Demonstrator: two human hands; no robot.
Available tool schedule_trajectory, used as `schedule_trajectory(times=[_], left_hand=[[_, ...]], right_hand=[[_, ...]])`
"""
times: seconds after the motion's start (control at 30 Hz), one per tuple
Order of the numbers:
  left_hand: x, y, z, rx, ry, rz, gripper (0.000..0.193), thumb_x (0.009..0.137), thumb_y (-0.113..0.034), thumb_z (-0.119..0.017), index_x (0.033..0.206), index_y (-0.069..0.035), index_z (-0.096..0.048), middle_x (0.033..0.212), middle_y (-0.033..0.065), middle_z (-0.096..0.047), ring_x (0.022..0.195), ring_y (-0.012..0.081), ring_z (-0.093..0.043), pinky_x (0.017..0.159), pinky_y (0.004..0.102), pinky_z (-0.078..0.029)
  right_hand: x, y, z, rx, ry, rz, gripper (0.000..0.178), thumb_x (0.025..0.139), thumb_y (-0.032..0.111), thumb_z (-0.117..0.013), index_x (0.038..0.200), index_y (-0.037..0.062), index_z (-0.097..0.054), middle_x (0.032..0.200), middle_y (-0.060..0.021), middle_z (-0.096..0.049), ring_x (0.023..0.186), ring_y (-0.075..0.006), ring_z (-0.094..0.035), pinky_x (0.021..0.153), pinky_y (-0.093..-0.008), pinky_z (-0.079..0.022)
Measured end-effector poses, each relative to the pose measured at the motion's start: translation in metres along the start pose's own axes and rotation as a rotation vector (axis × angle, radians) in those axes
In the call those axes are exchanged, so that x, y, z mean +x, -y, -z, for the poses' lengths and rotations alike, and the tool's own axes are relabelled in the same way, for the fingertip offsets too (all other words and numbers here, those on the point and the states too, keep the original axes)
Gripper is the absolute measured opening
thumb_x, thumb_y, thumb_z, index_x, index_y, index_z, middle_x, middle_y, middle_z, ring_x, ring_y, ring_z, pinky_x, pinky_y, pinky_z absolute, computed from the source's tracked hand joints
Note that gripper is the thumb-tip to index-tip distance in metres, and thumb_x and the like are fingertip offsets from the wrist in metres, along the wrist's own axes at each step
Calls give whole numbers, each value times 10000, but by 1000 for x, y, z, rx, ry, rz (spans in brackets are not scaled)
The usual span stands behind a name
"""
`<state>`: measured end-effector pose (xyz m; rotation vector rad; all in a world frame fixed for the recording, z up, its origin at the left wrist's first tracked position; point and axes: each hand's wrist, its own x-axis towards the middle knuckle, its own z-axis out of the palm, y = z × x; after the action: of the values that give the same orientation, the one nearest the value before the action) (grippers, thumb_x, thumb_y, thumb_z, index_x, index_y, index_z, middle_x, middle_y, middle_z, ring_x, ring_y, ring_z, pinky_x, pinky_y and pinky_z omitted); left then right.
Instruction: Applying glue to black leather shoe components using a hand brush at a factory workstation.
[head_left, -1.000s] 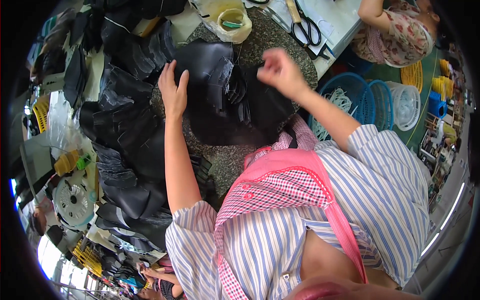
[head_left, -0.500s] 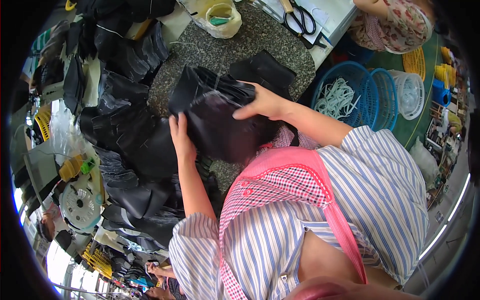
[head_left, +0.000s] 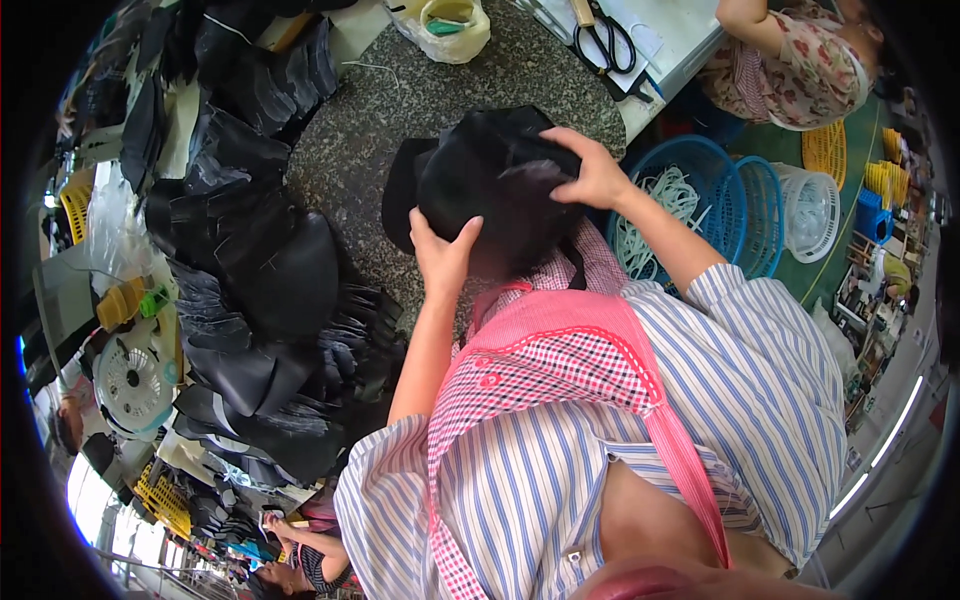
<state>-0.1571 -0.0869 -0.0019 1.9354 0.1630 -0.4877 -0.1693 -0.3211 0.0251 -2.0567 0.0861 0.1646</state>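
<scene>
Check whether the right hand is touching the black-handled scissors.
Apart. The head view plainly shows bare speckled slab between the right hand and the black-handled scissors, which lie farther up the picture.

1. Bare human hands: two, one left hand (head_left: pixel 440 255) and one right hand (head_left: pixel 593 178).
2. Flexible black sheet pieces (head_left: pixel 490 185) between them: more than one, overlapped and blurred, exact count unclear.
3. Matte black sheet pieces heaped at left (head_left: pixel 295 280): many, too overlapped to count.
4. Round speckled grey stone slab (head_left: pixel 345 150): one.
5. Black-handled scissors (head_left: pixel 607 40): one pair.
6. Round blue plastic mesh baskets (head_left: pixel 730 195): two.
7. White plastic fan (head_left: pixel 135 378): one.
8. Co-workers (head_left: pixel 780 65): at least two.
</scene>
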Motion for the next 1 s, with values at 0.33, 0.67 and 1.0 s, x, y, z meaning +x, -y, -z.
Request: schedule_trajectory(times=[0.33,0.67,1.0], left_hand=[[-25,26,93,-796,162,92,693,574,-154,-709,1155,-51,-347,1083,64,-458,994,199,-451,866,317,-346],[-10,-12,55,530,-454,-361,581,661,-141,-657,1128,30,-357,1098,166,-429,1051,284,-372,897,345,-274],[-3,-22,29,83,-449,-63,496,782,-207,-531,1188,-14,-322,1052,107,-369,872,184,-410,714,265,-379]], right_hand=[[-23,76,-61,555,207,10,574,490,43,-650,1016,20,-421,927,-52,-481,904,-116,-446,798,-232,-346],[-16,25,-72,174,-185,5,709,552,164,-652,1174,57,-331,1083,-158,-417,1021,-294,-403,886,-332,-304],[23,54,-77,-171,-320,190,588,567,220,-649,1101,118,-426,998,-91,-426,934,-273,-377,812,-365,-296]])
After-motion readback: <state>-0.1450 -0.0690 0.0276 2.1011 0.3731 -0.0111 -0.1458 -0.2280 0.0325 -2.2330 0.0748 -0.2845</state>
